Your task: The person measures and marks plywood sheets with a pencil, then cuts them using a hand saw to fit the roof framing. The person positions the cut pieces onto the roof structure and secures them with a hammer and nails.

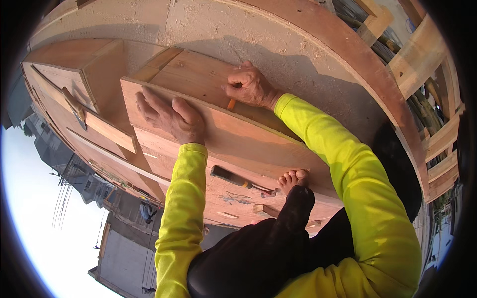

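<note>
Two bare hands on the timber, and what a contrast! On the left hand (pixel 174 119), the fingers (pixel 151 105) lie extended and slightly apart, palm side down on the board's outer face, gripping nothing that shows. Over on the right hand (pixel 254 87), the fingers (pixel 238 78) curl right round into a loose fist with a small dark gap in the middle; whether anything sits inside, I cannot tell. One orange piece (pixel 231 104) pokes out just below that fist, and its link to the grip is unclear.

Under both hands, one long wooden box (pixel 233 130): two long boards, near and far, joined by one crosspiece (pixel 158 63) at the left end. The right hand is at the far board, the left on the near one.

Moving out: two yellow sleeves, one bare foot (pixel 292 180) beside the near board, and one black-handled tool (pixel 229 176) with its other end close to the toes. One cluster of thin dark bits (pixel 233 197), too small to count, lies on the plywood panel (pixel 198 191), with one small wood block (pixel 266 210) near it. Farther left, one second box (pixel 102 74), one batten (pixel 107 130), and one wooden-handled tool (pixel 72 102) resting across it.
</note>
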{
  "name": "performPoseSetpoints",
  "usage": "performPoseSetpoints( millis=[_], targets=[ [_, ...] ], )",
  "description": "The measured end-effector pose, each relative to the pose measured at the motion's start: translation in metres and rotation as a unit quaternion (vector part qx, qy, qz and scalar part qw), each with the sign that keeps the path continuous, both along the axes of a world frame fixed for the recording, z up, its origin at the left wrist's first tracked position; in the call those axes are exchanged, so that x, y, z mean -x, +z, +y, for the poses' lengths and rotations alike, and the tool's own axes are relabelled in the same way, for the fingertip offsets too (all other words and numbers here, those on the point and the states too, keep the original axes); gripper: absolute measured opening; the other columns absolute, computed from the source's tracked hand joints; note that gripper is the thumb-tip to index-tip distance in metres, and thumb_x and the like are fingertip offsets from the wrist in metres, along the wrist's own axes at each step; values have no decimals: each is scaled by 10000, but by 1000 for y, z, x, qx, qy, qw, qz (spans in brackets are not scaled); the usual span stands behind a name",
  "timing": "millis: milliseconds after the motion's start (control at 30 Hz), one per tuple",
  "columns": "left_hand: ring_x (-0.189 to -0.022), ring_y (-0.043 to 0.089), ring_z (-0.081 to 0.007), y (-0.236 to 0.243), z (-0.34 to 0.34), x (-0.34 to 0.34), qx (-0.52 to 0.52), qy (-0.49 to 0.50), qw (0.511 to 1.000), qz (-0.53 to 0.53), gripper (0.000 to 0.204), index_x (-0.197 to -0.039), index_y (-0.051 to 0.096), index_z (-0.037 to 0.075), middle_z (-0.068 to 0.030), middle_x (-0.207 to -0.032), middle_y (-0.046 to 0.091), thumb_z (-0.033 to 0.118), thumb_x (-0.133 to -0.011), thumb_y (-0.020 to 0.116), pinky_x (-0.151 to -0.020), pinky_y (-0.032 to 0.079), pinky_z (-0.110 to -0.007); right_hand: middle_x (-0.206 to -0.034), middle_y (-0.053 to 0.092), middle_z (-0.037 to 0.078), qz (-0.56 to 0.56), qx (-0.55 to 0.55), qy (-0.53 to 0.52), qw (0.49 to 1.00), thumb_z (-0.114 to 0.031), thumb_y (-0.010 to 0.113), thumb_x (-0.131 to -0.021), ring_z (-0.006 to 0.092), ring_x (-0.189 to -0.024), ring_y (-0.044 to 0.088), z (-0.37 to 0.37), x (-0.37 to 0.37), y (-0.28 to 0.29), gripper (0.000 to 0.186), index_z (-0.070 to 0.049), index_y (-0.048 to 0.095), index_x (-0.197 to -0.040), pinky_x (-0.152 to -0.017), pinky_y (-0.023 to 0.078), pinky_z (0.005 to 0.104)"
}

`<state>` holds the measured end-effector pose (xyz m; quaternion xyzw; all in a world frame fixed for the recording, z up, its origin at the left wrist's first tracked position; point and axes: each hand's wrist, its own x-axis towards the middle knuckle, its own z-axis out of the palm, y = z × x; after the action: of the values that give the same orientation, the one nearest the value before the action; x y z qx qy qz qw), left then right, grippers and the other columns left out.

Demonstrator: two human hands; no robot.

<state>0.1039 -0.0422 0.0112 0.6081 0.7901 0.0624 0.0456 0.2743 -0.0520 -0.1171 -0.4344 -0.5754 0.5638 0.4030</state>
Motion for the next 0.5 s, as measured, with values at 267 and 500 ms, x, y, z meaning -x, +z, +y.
performPoseSetpoints(
  millis=[267, 500],
  targets=[
    [-1434, 260, -476, -4, -1, 5, -18, 0, 1000, -1, 778, -1563, 288, -11, -311, -1572, 254, 466, -954, 379, -1165, 226, -578, -551, 471, 11, -3, 30, 41, 999, -116, 727, -824, 192, -567, 490, -23, -48, 16, 368, -98, 446, -586, -806, 390, 348],
    [-1433, 280, -449, 4, 1, 4, -9, 7, 1000, 6, 797, -1569, 297, 6, -291, -1573, 277, 504, -949, 358, -1162, 263, -542, -555, 420, 6, -34, 76, 131, 988, -132, 706, -851, 188, -562, 460, -85, -127, 7, 398, -108, 403, -593, -831, 398, 352]
  ],
)
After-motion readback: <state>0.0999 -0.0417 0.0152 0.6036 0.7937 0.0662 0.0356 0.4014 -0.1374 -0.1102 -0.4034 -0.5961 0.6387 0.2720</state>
